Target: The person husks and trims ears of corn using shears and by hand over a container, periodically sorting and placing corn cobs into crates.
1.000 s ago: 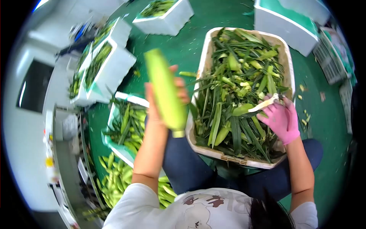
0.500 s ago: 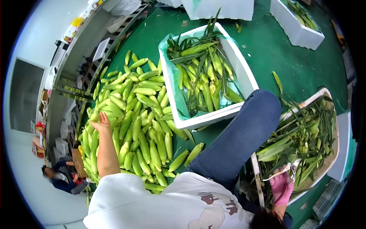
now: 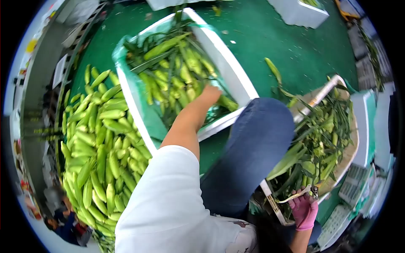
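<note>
My bare left hand (image 3: 211, 94) is inside the white foam box (image 3: 230, 63), over the ears of corn (image 3: 187, 69) at its near right side. Motion blurs it, and its fingers are largely hidden, so any grip cannot be made out. In a pink glove, my right hand (image 3: 304, 208) is closed around pruning shears (image 3: 300, 195) with pale handles. It sits above the front edge of a pale tub (image 3: 353, 145) full of cut husks and leaves (image 3: 322, 130).
A big heap of green corn ears (image 3: 105, 147) covers the floor at left. My bent knee (image 3: 265, 126) stands between the foam box and the tub. Another foam box (image 3: 295, 12) is at the back right. A person (image 3: 69, 223) is low at the far left.
My left hand has moved from the corn heap rightward into the foam box. My right hand still holds the shears by the tub. The whole view has shifted and turned.
</note>
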Tool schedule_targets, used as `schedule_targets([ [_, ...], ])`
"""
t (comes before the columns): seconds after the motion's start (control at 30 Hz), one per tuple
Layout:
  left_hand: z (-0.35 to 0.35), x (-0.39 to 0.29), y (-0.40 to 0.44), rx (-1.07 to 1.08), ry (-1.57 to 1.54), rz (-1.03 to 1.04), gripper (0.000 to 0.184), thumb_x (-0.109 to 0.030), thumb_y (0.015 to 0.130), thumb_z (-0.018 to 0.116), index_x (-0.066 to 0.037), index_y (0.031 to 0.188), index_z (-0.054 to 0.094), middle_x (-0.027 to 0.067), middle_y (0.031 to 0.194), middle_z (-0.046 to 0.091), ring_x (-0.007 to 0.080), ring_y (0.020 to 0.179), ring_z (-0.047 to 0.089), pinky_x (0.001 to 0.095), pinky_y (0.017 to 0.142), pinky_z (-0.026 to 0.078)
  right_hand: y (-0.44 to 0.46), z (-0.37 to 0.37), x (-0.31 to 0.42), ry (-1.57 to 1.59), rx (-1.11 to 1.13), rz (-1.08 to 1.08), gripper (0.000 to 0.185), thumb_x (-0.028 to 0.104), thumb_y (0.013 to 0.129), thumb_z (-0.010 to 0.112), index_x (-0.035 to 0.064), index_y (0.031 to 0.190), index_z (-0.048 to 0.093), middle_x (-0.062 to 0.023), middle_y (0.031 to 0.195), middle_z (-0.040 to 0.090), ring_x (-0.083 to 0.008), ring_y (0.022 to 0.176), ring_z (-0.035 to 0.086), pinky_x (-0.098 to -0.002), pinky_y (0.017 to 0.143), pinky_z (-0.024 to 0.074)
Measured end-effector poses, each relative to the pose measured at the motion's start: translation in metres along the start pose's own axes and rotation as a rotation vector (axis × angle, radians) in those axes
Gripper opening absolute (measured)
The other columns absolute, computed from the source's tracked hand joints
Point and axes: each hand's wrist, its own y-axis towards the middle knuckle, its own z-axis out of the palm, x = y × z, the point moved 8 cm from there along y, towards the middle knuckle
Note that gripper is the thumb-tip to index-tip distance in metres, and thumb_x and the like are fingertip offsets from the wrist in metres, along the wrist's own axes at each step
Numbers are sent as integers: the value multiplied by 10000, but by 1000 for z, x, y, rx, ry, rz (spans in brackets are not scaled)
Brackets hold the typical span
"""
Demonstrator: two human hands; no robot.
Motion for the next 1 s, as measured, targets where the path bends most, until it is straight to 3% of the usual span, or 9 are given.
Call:
schedule_targets([
  [0.1,2,1,5,-81,-25,62,351,-142,770,709,-153,1115,644,126,1050,638,309,1045,638,448,853,532,-19,-18,0,28,-71,-31,603,363,859,672,44,1345,513,-118,1271,595,-331,1237,541,-508,1028,461],
  [0.13,-15,2,-4,-13,-44,111,558,-148,671,808,-110,1176,574,163,1035,615,350,1035,623,452,853,519,-22,-25,-2,46,-87,-43,598,362,859,668,45,1341,515,-115,1262,598,-329,1239,540,-508,1028,461],
  [0.23,-85,13,-42,-251,-345,194,642,-137,644,833,-54,1200,523,189,1060,598,375,1054,603,444,891,500,-21,-37,-1,100,-86,-74,559,342,857,668,51,1315,533,-113,1224,612,-329,1203,563,-497,1009,480],
  [0.43,-243,20,-89,-529,-1186,43,635,-96,772,776,-24,1326,474,78,1223,611,185,1123,578,339,984,454,-3,-20,32,50,156,-210,625,361,870,656,28,1369,480,-119,1212,612,-328,1177,592,-469,991,506],
  [0.63,-461,-149,-74,-573,-820,432,557,-319,872,720,-36,1312,530,84,1152,650,151,1033,600,314,903,485,-20,34,95,-144,217,-419,658,102,796,633,-21,1410,429,-134,1236,597,-299,1184,583,-427,1050,446],
  [0.7,-466,-224,-47,-206,-1219,485,616,-403,926,639,-34,1396,487,101,1192,625,164,1110,572,326,969,454,-39,38,107,-290,197,-526,712,99,785,672,-2,1435,399,-118,1271,580,-254,1209,553,-388,1057,424],
  [0.83,-388,-379,-32,714,-1802,276,563,-513,948,535,-32,1236,592,145,1064,692,275,885,690,423,781,572,-54,30,113,-461,313,-648,709,133,767,743,21,1393,431,-86,1231,571,-175,1128,541,-335,1002,431],
  [0.9,-345,-419,-40,781,-1798,64,529,-504,931,572,-54,1204,621,133,1022,700,271,852,699,415,743,581,-58,19,111,-454,392,-675,669,109,773,734,44,1377,455,-64,1167,566,-159,1058,543,-319,963,442],
  [1.0,-303,-452,-56,909,-1716,162,553,-488,924,616,-59,1272,575,151,1096,678,284,925,678,402,806,566,-66,-8,125,-549,163,-671,606,136,789,728,35,1332,475,-57,1078,552,-144,983,527,-309,907,452],
])
